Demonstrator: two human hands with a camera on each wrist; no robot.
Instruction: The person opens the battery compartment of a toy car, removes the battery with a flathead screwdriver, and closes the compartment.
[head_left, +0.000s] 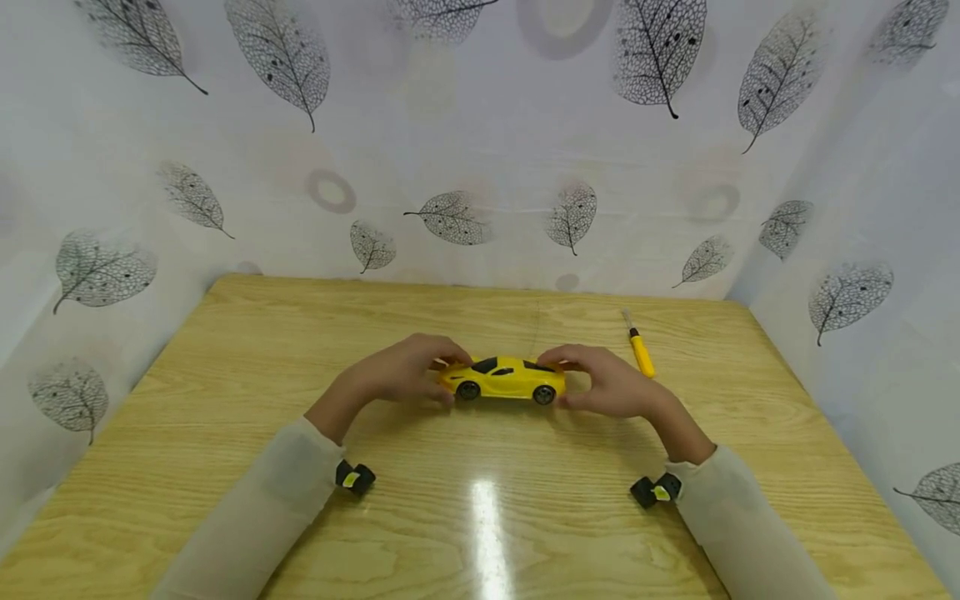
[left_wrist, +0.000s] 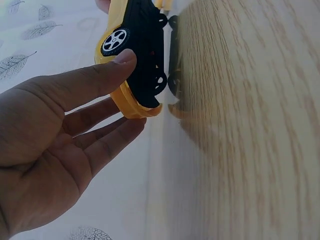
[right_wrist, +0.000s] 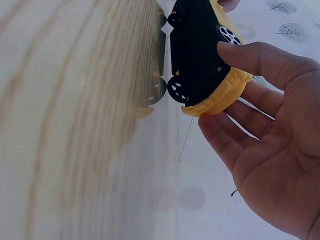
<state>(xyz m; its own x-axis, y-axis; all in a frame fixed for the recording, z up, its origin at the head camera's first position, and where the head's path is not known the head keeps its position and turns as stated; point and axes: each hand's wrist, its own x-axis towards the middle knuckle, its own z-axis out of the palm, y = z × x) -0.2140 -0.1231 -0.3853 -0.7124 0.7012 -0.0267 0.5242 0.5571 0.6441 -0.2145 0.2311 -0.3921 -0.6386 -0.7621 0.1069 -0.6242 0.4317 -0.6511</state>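
Head view: 1 toy car, 2 hands, 1 screwdriver, 1 wood-grain table.
Toy car: yellow, dark windows, between both hands around the table's middle; nose toward left, tail toward right.
Wheels: 2 visible from head view, 3 in left wrist view.
Underside: black, turned to both wrist cameras, so car is tilted, near side up; cannot tell if far wheels touch the wood.
Left hand: gripping nose end; thumb on underside edge by a wheel, fingers at the bumper.
Right hand: gripping tail end; thumb on underside edge by a wheel, fingers at the bumper.
Arms: 2, reaching in from the near edge, angled inward, wrists bent toward each other.
Sleeves: 2, pale, left sleeve, right sleeve.
Wrist units: 2, black, left unit, right unit, on the inner side of each cuff.
Screwdriver: yellow handle, beyond right hand, apart from car.
Backdrop cloth: pale, over a dozen leaf prints.
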